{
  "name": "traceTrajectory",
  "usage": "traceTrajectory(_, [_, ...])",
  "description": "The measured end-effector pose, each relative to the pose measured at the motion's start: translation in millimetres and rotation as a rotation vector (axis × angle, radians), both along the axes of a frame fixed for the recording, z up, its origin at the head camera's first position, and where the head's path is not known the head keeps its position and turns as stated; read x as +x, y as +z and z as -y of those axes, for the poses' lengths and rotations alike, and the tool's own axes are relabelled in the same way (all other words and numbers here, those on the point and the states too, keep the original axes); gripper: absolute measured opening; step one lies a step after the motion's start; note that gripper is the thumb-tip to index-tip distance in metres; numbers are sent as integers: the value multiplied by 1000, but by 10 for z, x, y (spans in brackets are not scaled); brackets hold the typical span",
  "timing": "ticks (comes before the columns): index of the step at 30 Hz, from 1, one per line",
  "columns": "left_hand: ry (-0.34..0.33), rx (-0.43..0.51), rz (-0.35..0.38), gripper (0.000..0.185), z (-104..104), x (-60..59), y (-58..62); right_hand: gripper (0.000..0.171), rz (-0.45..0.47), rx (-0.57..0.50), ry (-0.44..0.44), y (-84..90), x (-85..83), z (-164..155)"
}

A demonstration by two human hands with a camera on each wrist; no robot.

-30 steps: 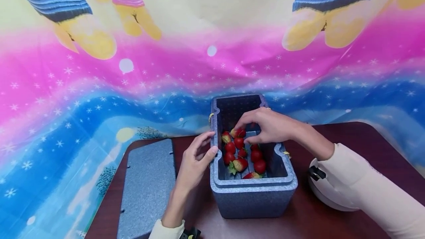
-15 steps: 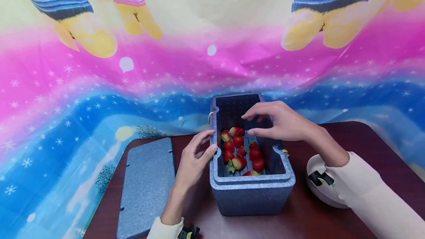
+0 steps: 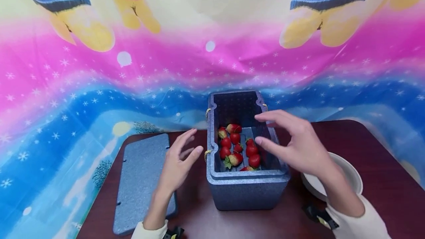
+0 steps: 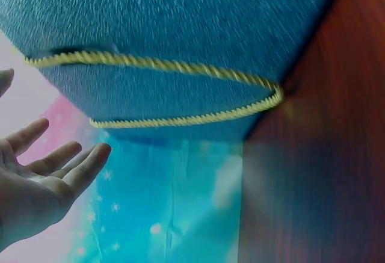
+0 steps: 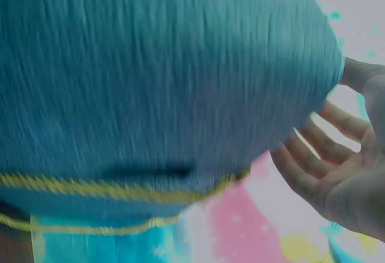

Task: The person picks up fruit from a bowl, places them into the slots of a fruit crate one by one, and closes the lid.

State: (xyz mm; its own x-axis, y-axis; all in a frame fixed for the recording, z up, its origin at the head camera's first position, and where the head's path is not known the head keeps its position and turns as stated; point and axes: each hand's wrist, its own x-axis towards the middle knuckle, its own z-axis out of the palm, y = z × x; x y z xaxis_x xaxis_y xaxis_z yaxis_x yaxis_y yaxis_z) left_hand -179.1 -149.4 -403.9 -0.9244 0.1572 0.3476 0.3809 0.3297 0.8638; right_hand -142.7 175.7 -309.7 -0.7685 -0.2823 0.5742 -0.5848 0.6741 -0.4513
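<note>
Behind the dark red-brown table (image 3: 382, 180) hangs a printed cloth (image 3: 99, 84) banded in pink and blue with white stars, filling the upper two thirds of the head view. At lower left of that view a flat grey-blue foam lid (image 3: 141, 182) lies on the table, well apart from the box it matches. Just right of the lid, the left hand (image 3: 177, 161) hovers with palm turned toward the box, fingers straight and spread, holding nothing and touching nothing; the left wrist view shows the same hand (image 4: 36, 185) with fingers extended beside the box's outer wall and its yellow rope handle (image 4: 180, 91). At lower centre stands the open blue foam box (image 3: 247, 191), its far end toward the cloth. Inside lie about ten red strawberries (image 3: 234, 146) in two rough rows on the floor of the box. The right hand (image 3: 295, 145) hovers over the box's right rim, fingers straight and loosely spread, grasping nothing; the right wrist view shows its open palm (image 5: 337, 173) just beside the blurred blue wall. At lower right, partly hidden behind the right forearm, sits a white bowl (image 3: 348, 174).
</note>
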Motion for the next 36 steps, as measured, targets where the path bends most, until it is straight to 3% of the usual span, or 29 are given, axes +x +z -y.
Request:
traceTrajectory(6, [84, -106, 66, 62, 278, 118, -39, 61, 13, -35, 79, -115, 250, 264])
traceTrajectory(17, [183, -369, 177, 72, 895, 334, -21, 54, 75, -112, 256, -225, 537, 826])
traceTrajectory(21, [219, -459, 269, 76, 1165, 401, -59, 60, 51, -112, 328, -266, 633, 1049])
traceTrajectory(26, [245, -509, 402, 79, 1510, 469, -140, 71, 124, -96, 438, -370, 727, 1336])
traceTrajectory(30, [235, -503, 487, 80, 1775, 470, -217, 77, 272, -105, 531, -520, 726, 1567])
traceTrajectory(36, [202, -464, 652, 86, 2053, 405, -350, 78, 668, -226, 522, -783, 645, 1883])
